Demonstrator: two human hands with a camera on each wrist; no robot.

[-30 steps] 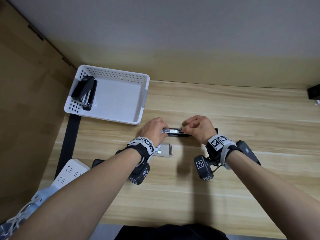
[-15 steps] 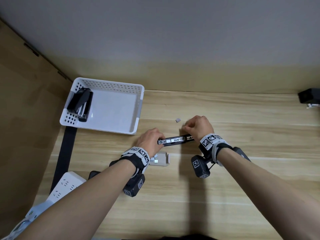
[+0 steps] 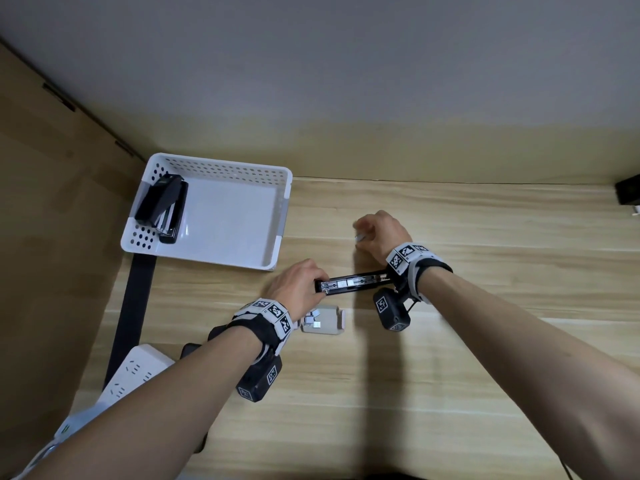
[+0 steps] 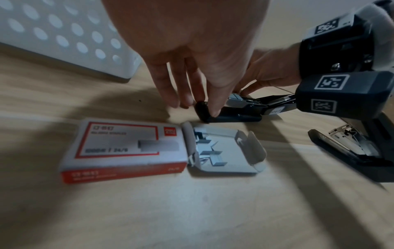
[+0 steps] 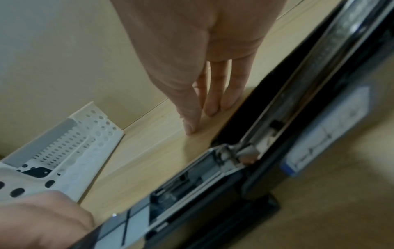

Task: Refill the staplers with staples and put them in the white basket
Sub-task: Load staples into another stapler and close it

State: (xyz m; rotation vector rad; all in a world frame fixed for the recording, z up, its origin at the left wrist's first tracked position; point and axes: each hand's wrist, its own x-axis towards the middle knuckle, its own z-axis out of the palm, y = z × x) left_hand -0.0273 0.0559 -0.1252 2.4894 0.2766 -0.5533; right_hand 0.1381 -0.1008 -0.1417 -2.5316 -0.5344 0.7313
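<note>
Starting with the desk (image 3: 450, 358): a plain wood top, everything sat toward its left half.
White basket (image 3: 221, 168): parked at the far left corner, with one closed black stapler (image 3: 161, 202) already lying inside along its left wall.
Open stapler (image 3: 349, 284): flat on the desk near the basket's right corner, lid swung back, metal staple channel facing up.
Left hand (image 3: 298, 285): fingertips pinched round the stapler's front end, pinning it down.
Right hand (image 3: 381, 233): off the stapler, just beyond it, fingers pointing down at the desk.
Staple box (image 3: 323, 322): right beside the left wrist, tray slid out, broken strips loose inside.
Silvery bit (image 3: 360, 238): tiny thing at the right fingertips, too blurry, so I couldn't tell if it was pinched or only touched.
What could go wrong, imo: a short strip that small could slip or go in crooked and jam the channel, and closing the lid with only one hand bracing might skid the stapler into the box and scatter the staples.
</note>
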